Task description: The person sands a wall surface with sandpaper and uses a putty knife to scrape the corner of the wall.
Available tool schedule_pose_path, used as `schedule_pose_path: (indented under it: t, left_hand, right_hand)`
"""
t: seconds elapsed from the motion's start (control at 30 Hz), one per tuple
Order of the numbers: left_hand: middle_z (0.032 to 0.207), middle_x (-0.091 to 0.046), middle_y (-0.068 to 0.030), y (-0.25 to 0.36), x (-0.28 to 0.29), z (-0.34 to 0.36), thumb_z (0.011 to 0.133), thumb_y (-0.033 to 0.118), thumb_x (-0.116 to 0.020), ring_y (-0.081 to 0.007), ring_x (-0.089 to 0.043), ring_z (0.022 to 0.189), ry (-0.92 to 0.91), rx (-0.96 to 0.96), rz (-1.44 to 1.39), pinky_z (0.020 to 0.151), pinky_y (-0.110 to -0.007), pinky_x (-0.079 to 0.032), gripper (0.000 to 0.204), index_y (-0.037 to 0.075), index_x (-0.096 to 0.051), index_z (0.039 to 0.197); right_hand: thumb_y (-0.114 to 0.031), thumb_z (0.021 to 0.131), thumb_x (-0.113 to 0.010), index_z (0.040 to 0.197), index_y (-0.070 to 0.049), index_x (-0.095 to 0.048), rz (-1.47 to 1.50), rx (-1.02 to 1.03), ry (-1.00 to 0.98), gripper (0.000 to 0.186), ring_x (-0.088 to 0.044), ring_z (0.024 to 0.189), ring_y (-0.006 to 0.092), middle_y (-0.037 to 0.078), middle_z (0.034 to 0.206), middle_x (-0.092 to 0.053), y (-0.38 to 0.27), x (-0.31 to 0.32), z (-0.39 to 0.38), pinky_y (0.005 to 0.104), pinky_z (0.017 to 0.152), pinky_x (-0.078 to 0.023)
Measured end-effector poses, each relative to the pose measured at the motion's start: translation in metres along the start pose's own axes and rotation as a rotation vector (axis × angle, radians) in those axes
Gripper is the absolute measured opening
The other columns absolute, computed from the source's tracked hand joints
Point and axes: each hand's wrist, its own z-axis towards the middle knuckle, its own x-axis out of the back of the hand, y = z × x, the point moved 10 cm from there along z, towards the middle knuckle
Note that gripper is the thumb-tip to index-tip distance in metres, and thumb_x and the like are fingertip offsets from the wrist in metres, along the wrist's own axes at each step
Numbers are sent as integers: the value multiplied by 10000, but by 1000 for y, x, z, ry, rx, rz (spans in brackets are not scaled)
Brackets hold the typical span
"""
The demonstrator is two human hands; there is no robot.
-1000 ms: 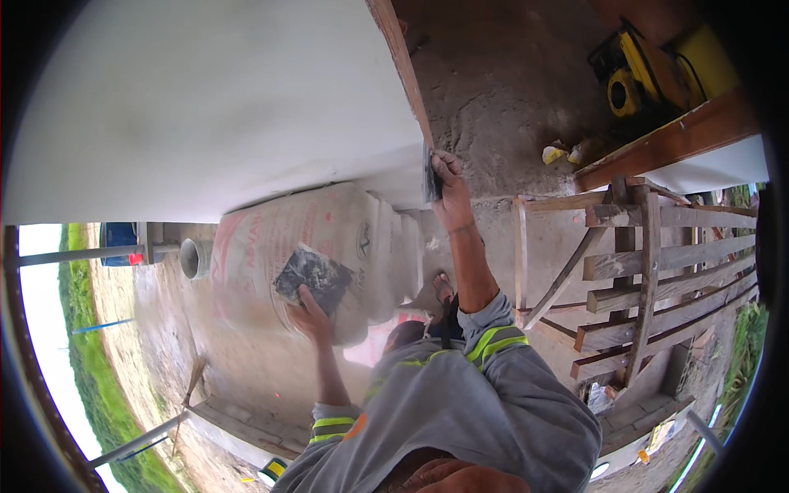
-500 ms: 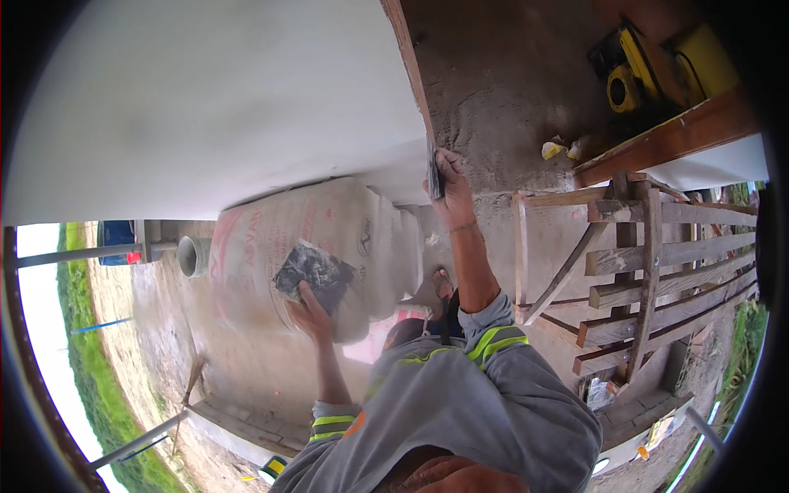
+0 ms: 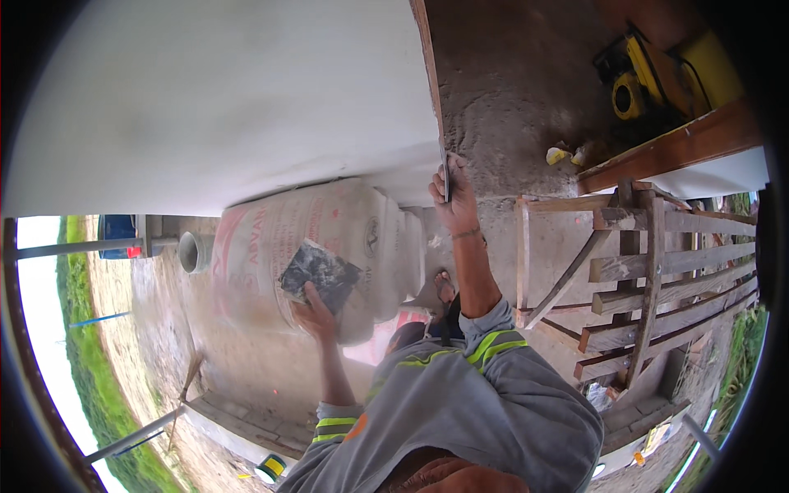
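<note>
My left hand (image 3: 316, 320) grips a dark, dusty square pad (image 3: 319, 271) in front of stacked pale bags (image 3: 246, 255) with red markings. My right hand (image 3: 456, 205), arm stretched forward, has its fingers closed on a thin dark sheet or pad (image 3: 445, 182), seen nearly edge-on against the narrow brown edge (image 3: 429, 66) of a white wall (image 3: 205, 99). What exactly the sheet is, I cannot tell. My bare foot (image 3: 445, 286) shows beside the bags.
A weathered wooden slatted frame (image 3: 657, 271) stands at my right, below a reddish wooden beam (image 3: 674, 148). A yellow machine (image 3: 637, 78) sits beyond. At my left are a grey pipe section (image 3: 193, 251), a blue container (image 3: 115, 234), a broom (image 3: 193, 370) and metal posts.
The view has shifted a little, putting the wall edge farther right. My right hand's fingers have changed position round the dark sheet; my left hand still holds its pad.
</note>
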Motion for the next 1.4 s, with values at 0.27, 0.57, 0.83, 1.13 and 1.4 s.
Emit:
schedule_pose_path:
  t: [0.27,0.57,0.83,1.13,1.4]
  left_hand:
    - [1053,-644,-243,10,2,0,945,297,-538,-396,-613,963,-8,38,-10,832,-460,-454,431,-94,-586,1119]
    - [1032,-650,-251,0,1,-2,955,298,-544,-390,-624,928,-2,60,-31,809,-447,-465,447,-116,-575,1120]
    - [1015,-655,-255,4,1,-2,957,265,-549,-393,-633,902,1,76,-25,788,-438,-476,406,-112,-594,1098]
    - [1010,-648,-262,7,1,2,948,281,-536,-406,-625,914,-12,-8,33,794,-464,-468,428,-119,-584,1093]
    - [1053,-639,-256,18,-1,6,956,301,-528,-398,-610,963,-45,90,-51,821,-454,-459,434,-102,-589,1104]
  right_hand:
    - [-170,978,-531,1076,-101,-580,-101,98,250,129,-474,548,98,24,810,-618,-16,19,-8,230,463,-352]
    - [-164,965,-552,1053,-98,-580,-54,67,202,114,-674,664,101,22,867,-684,-7,20,5,263,509,-569]
    - [-158,963,-548,1049,-93,-585,-35,52,181,114,-683,686,112,35,906,-685,-5,17,6,280,526,-595]
    - [-157,967,-546,1040,-93,-585,-36,29,162,104,-654,677,94,18,864,-664,-6,10,5,254,521,-556]
    - [-157,961,-561,1048,-107,-584,-182,105,227,102,-574,617,80,9,807,-635,-26,-55,21,254,534,-472]
